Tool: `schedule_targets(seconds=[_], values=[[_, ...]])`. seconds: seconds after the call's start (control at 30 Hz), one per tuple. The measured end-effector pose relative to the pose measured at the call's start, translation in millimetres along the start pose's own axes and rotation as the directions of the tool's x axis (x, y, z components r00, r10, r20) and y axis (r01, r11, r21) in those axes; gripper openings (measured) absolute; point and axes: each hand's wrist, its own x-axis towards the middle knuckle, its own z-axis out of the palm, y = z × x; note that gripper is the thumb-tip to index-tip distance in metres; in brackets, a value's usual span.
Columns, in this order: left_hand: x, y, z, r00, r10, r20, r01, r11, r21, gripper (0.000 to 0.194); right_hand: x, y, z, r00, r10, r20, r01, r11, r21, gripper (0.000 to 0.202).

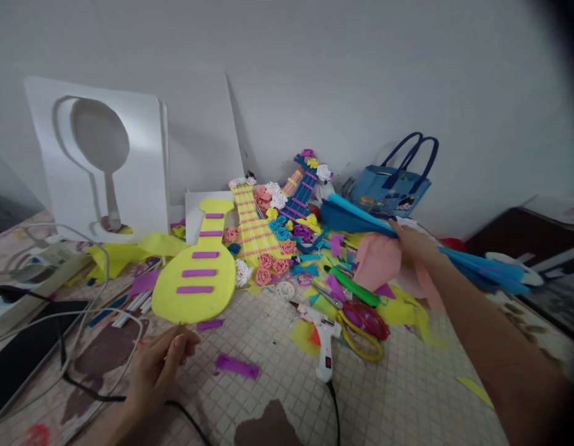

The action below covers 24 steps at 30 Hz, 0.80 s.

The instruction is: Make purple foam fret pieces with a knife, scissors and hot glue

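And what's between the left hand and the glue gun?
A purple strip lies between the left hand and the glue gun, in the head view.

A white board (150,167) with a rounded, long-necked cutout is leaning against the pale wall (352,62), and a plain white panel (203,136) is standing just beside it. Toward the right, a blue bag (393,189) is resting by the wall, its two dark handles (423,161) arching upward. At the near left, a black flat slab (26,365) is lying on the table, with a thin white cable (107,266) looping across it.
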Motion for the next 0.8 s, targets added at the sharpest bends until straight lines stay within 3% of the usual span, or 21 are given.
schedule_targets(seconds=[0.13,0.23,0.37,0.47,0.57,0.8], values=[[0,-10,-0.9,0.999,0.031,0.026,-0.031,0.999,0.025,0.036,-3,-18,3,0.996,-0.091,0.019,0.089,0.993,0.075,0.03],[1,-16,-1.8,0.996,0.06,0.068,-0.063,0.997,0.052,0.034,4,-56,9,0.972,-0.229,0.06,0.217,0.964,0.156,0.029],[0,-15,-1.8,0.99,0.124,0.074,-0.129,0.989,0.066,0.033,8,-123,44,0.89,-0.41,0.2,0.352,0.896,0.27,0.026],[-1,-14,-2.5,0.991,0.117,0.067,-0.123,0.988,0.092,0.033,9,-159,74,0.84,-0.466,0.278,0.394,0.876,0.278,0.024],[-2,-16,-3.7,0.99,0.12,0.069,-0.126,0.988,0.086,0.033,12,-168,91,0.824,-0.461,0.33,0.403,0.885,0.232,0.031],[-1,-19,-2.9,0.971,0.218,0.099,-0.227,0.969,0.093,0.03,18,-154,101,0.816,-0.417,0.402,0.399,0.908,0.132,0.033]])
